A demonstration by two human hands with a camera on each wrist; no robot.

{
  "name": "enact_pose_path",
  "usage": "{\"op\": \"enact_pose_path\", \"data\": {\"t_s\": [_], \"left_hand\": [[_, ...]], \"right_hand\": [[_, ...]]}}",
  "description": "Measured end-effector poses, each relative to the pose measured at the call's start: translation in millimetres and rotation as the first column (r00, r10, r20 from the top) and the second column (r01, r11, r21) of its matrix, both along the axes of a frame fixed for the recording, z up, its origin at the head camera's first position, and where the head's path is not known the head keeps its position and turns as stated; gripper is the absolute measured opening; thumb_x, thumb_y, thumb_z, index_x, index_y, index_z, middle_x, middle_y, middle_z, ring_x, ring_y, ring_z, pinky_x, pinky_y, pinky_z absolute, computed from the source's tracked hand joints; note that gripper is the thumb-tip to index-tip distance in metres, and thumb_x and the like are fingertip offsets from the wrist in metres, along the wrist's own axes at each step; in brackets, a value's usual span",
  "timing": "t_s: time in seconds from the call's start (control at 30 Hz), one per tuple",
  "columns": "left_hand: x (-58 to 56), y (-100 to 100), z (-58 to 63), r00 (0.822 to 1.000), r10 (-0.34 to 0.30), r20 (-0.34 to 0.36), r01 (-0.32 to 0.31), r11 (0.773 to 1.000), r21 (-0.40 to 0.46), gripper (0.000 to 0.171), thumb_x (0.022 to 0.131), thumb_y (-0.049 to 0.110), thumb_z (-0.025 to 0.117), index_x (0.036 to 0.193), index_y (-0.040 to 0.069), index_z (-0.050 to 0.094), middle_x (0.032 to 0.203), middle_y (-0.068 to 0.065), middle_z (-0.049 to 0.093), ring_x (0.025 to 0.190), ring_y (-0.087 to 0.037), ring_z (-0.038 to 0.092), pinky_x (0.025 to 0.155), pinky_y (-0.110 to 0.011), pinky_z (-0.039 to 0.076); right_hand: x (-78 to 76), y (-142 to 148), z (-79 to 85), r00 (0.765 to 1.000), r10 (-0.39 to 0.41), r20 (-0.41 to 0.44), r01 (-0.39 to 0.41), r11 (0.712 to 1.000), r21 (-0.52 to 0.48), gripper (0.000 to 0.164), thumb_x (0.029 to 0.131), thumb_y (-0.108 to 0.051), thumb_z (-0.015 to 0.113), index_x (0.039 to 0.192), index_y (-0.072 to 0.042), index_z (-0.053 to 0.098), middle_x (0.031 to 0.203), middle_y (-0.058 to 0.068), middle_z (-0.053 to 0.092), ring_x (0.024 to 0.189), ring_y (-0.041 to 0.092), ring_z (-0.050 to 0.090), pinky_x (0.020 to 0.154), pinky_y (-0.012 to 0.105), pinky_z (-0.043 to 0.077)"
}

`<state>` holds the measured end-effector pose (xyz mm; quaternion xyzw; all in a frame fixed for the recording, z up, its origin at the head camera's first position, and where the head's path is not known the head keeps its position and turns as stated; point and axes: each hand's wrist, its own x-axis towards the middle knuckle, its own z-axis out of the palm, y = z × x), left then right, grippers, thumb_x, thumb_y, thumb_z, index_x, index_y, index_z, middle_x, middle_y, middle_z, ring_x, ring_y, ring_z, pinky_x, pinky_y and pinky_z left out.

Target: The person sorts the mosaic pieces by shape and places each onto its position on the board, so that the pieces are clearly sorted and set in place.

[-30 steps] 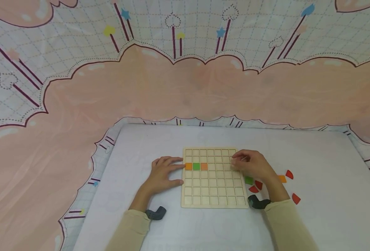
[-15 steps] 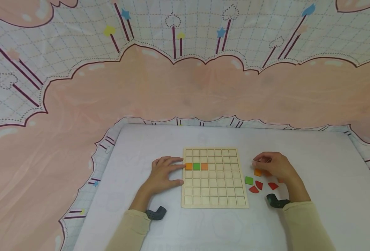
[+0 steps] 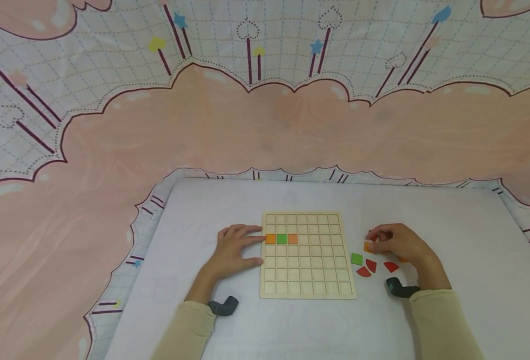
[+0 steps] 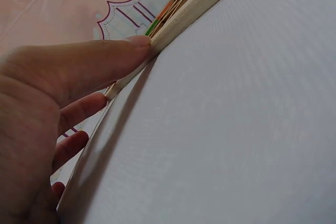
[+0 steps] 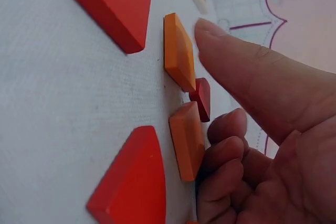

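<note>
A pale wooden grid board (image 3: 310, 275) lies on the table. In its third row from the back, at the left end, sit an orange tile (image 3: 270, 239), a green tile (image 3: 281, 239) and a peach tile (image 3: 293, 239). My left hand (image 3: 233, 250) rests at the board's left edge, its thumb (image 4: 126, 51) touching the rim. Right of the board, my right hand (image 3: 400, 245) is over loose pieces, thumb stretched out and fingers loosely bent. Between thumb and fingers are an orange square (image 5: 178, 51) and a dark red piece (image 5: 202, 98); neither looks gripped.
Close to the right hand are a darker orange square (image 5: 188, 140), a green square (image 3: 357, 259) and several red quarter-round pieces (image 3: 363, 272). The white table (image 3: 202, 200) meets a patterned pink cloth behind it.
My right hand has left the board's right side for the loose pieces, then shifted slightly toward me and to the right. My left hand and the three tiles in the grid stay put.
</note>
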<state>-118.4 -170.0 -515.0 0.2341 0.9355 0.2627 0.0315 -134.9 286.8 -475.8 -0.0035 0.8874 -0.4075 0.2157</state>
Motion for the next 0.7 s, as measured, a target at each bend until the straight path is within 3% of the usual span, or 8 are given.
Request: {"op": "enact_pose_path", "data": {"t_s": [0.43,0.7], "left_hand": [[-1.3,-0.2,-3.2,1.0,-0.006,-0.007,0.006,1.0,-0.002,0.058,0.083,0.051,0.077,0.136,0.029,0.067,0.153,0.006,0.052,0.14,-0.025,0.039,0.112,-0.06,0.021],[-1.9,-0.6,-2.9,1.0,-0.003,0.003,0.003,1.0,-0.006,0.058,0.083,0.05,0.077,0.136,0.028,0.067,0.154,0.005,0.052,0.141,-0.026,0.039,0.113,-0.061,0.02]], "right_hand": [[1.8,-2.3,-1.2,1.0,0.012,0.011,-0.013,1.0,0.016,0.032,0.08,-0.015,0.085,0.109,-0.007,0.075,0.084,0.003,0.048,0.081,0.017,0.047,0.064,0.027,0.038],[1.7,-0.8,-2.9,0.998,-0.02,0.052,0.02,1.0,0.002,0.031,0.082,-0.013,0.083,0.11,-0.006,0.073,0.083,0.003,0.046,0.068,0.015,0.045,0.053,0.026,0.036]]}}
